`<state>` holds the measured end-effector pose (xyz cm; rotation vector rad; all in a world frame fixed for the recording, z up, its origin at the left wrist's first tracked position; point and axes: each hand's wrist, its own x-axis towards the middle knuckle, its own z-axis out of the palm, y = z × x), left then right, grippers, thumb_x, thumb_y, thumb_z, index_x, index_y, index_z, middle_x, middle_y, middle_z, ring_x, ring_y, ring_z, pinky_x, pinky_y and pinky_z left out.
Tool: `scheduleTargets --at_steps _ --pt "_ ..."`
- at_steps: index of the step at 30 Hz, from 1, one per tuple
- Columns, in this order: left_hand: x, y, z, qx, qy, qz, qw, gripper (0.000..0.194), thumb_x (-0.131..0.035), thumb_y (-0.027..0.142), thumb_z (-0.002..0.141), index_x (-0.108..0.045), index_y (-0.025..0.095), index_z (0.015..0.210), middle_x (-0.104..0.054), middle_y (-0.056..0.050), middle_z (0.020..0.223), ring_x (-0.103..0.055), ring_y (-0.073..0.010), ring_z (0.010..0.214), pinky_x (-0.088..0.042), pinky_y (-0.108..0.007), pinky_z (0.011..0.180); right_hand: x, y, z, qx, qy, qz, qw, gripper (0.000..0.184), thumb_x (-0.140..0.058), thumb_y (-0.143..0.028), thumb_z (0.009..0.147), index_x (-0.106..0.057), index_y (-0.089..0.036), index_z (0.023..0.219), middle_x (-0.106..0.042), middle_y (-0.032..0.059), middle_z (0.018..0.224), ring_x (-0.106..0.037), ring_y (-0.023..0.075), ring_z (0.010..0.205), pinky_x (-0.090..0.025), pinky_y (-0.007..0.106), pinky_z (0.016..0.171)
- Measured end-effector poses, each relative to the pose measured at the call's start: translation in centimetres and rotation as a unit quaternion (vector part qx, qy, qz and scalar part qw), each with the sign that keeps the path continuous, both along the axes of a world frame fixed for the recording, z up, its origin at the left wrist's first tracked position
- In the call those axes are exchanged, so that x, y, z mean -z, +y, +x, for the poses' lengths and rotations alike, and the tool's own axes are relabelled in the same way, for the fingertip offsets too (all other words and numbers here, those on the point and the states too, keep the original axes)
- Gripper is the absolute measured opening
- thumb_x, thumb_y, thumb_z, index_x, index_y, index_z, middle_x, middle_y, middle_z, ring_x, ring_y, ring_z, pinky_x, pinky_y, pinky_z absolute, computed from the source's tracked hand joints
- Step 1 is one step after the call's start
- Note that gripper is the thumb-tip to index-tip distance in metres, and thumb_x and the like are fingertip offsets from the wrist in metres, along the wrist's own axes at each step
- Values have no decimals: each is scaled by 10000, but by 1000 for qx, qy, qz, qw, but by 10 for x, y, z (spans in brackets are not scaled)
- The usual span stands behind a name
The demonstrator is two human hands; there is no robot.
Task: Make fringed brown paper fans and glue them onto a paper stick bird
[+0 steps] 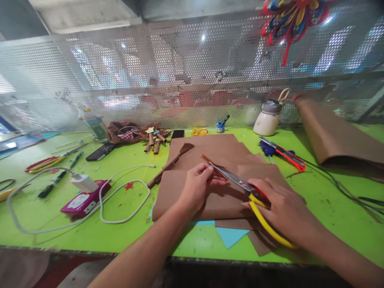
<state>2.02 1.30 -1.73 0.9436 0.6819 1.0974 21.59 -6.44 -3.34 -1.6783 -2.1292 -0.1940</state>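
Observation:
My right hand (pixel 277 204) grips a pair of scissors (pixel 255 206) with yellow and red handles, their blades pointing up and left toward my other hand. My left hand (pixel 199 182) is closed in a pinch on a thin brown paper strip (pixel 207 159), which lies along the scissor blades. Under both hands is a stack of brown kraft paper (pixel 180 192), its front sheet folded over. A fringed brown paper roll (pixel 171 165) rests slanted at the stack's left side. Blue paper (pixel 231 236) peeks out below the front edge.
A purple power strip (pixel 85 200) with a white charger and looping cable lies left. Behind stand small paper rolls (pixel 156 142), a blue paint jar (pixel 220 127) and a white bottle (pixel 267 118). Right are a red utility knife (pixel 283 154) and a large brown paper roll (pixel 339 136).

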Motion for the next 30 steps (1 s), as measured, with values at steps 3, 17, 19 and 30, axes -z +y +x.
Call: scheduleTargets --at_steps 3,17,19,30 --pt "-1 0 0 0 -1 -5 1000 166 -592 256 757 -542 103 715 -641 -79 689 -635 -145 577 -521 -279 626 1 -1 -1 -3 -9 0 1000 401 -523 -465 804 -508 -220 1120 -608 70 894 -610 232 761 -445 337 638" --pt "3 2 -3 6 -5 10 1000 158 -568 236 759 -534 101 684 -634 -84 664 -625 -150 560 -517 -284 593 2 -8 -5 -23 -55 21 998 367 -454 -452 850 -486 -204 1118 -617 77 871 -620 218 688 -429 316 589" --pt "3 1 -3 11 -6 9 1000 152 -566 227 753 -540 98 677 -638 -91 665 -622 -149 555 -514 -282 584 2 -8 -6 -17 -53 25 998 363 -472 -445 840 -491 -206 1112 -618 79 872 -621 222 699 -432 317 593" --pt "2 -3 0 28 -7 -1 1000 155 -566 234 750 -544 98 679 -632 -89 633 -623 -157 560 -508 -278 564 0 -2 -14 13 -28 3 1000 351 -501 -449 818 -490 -229 1091 -609 78 915 -617 241 753 -447 330 593"
